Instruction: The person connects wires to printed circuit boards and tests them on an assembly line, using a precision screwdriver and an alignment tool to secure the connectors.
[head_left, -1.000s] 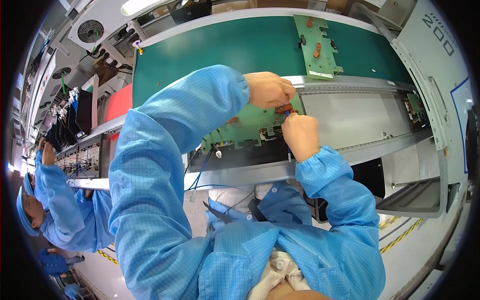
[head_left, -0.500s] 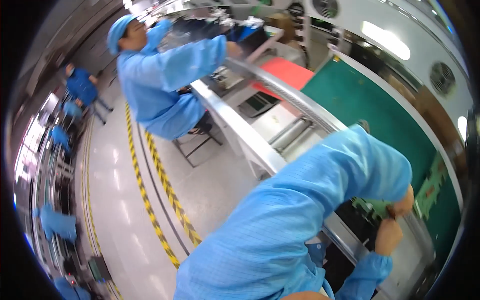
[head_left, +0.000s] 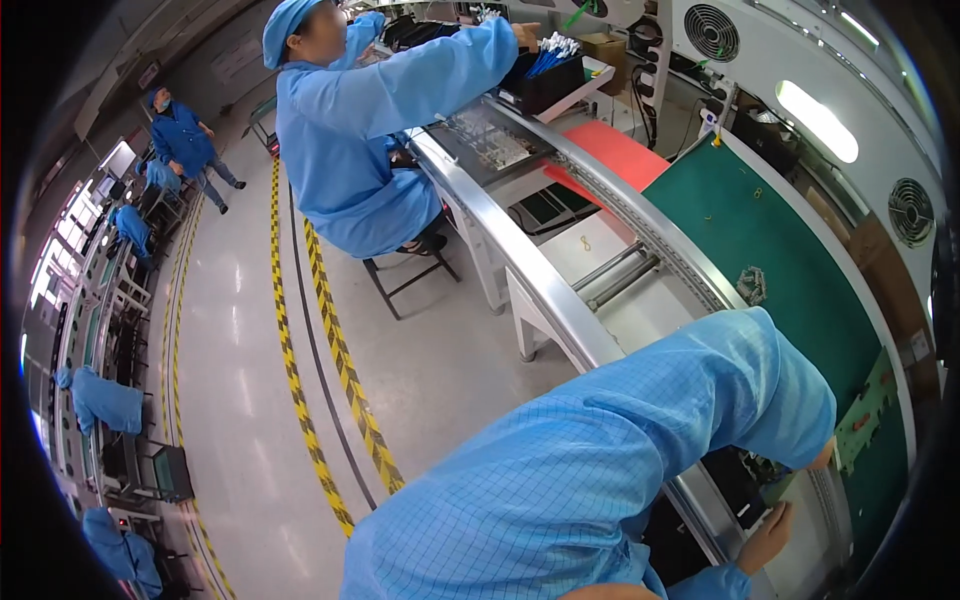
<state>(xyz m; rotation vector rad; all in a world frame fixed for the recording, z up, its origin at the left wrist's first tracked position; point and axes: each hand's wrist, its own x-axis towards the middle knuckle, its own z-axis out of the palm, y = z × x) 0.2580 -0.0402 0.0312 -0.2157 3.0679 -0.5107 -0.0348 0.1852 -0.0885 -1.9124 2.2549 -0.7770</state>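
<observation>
My left arm, in a blue checked sleeve, reaches across to the right over a metal-railed conveyor. Of my left hand [head_left: 824, 456] only a sliver shows past the cuff; its fingers are hidden. Below it, my right hand [head_left: 766, 540] has its fingers stretched out beside a black panel [head_left: 735, 487] with a small white mark. I cannot tell whether it touches the panel. Between the hands is a small greenish surface, and part of a circuit board [head_left: 762, 466] shows at the left cuff.
The conveyor's metal rail [head_left: 520, 270] runs away to a seated co-worker [head_left: 370, 130] in blue, who reaches toward a black bin [head_left: 545, 85] of white-tipped blue parts. A green mat [head_left: 770, 250] carries a clear crumpled bundle [head_left: 751, 285] and a green board [head_left: 865, 415]. A red sheet [head_left: 610, 155] lies beyond.
My hands, close together before, have moved apart. My left hand has slipped mostly behind its sleeve, and the right has moved lower. The view has shifted, and the co-worker's arm reaches to the bin.
</observation>
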